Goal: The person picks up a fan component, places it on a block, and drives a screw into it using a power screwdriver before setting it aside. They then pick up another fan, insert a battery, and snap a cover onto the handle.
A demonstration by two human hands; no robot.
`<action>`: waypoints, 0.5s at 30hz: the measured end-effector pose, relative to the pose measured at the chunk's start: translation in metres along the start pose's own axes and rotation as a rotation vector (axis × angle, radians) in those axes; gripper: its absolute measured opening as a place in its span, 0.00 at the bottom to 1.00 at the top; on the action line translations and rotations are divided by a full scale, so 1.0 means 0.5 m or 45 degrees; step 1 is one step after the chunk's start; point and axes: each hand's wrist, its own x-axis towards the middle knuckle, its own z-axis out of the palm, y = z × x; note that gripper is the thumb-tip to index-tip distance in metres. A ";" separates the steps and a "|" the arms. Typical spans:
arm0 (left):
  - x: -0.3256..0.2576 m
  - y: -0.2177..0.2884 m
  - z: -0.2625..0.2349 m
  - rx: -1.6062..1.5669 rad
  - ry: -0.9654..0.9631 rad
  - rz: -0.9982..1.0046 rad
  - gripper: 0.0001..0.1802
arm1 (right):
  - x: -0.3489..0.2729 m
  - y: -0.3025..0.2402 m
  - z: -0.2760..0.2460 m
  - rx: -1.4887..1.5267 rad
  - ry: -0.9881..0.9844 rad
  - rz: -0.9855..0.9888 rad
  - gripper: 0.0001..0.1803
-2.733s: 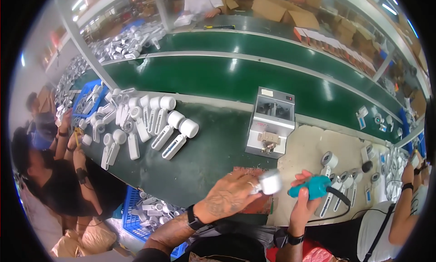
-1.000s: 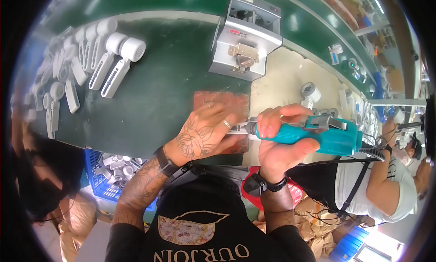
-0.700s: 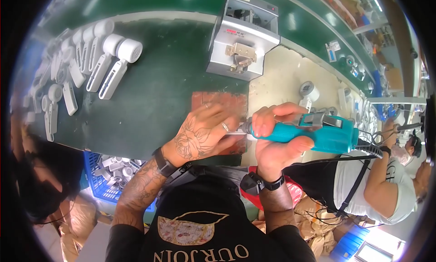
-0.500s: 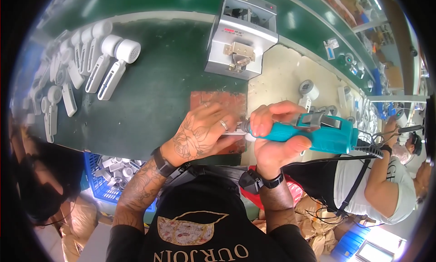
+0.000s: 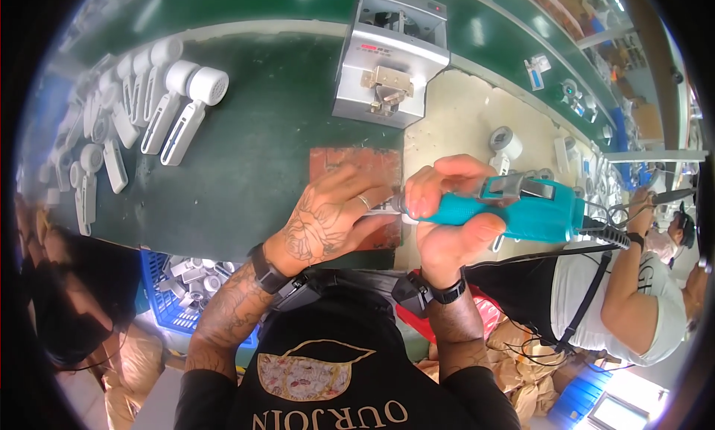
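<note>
In my right hand (image 5: 447,221) lies a teal electric screwdriver (image 5: 547,210), held level with fingers and thumb wrapped round its front end. Its tip points left, up against a small white plastic piece (image 5: 381,209). My left hand (image 5: 324,217) pinches that piece between fingers and thumb and covers most of it, so its full shape is hidden. Both hands work over the edge of a reddish-brown mat (image 5: 342,159).
A grey screw-feeder machine (image 5: 383,68) stands beyond the mat. White round-headed handheld units (image 5: 195,106) lie in rows at the left; another (image 5: 505,145) lies at right. Below the table edge sits a blue crate (image 5: 160,299) of white parts. A co-worker (image 5: 633,303) is at the right.
The left fingers have shifted slightly on the white piece. Both hands and the screwdriver stay nearly in place, and the view has moved a little.
</note>
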 end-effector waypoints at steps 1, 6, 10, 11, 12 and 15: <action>-0.001 0.001 -0.001 -0.001 0.000 0.002 0.21 | 0.003 -0.002 0.000 0.007 -0.023 0.030 0.51; -0.001 0.001 -0.008 0.061 -0.092 -0.088 0.22 | -0.003 -0.010 0.004 -0.037 -0.010 0.036 0.51; 0.001 0.002 -0.011 0.075 -0.079 -0.048 0.22 | -0.008 -0.003 0.003 0.008 0.031 0.001 0.51; 0.002 0.003 -0.012 0.080 -0.074 -0.032 0.22 | -0.007 -0.002 0.004 0.015 0.044 -0.012 0.51; 0.002 0.003 -0.013 0.085 -0.068 -0.015 0.22 | -0.006 -0.003 0.005 0.014 0.044 -0.011 0.51; -0.005 -0.003 -0.006 0.100 -0.036 -0.014 0.20 | -0.002 -0.005 0.007 0.012 0.010 0.011 0.51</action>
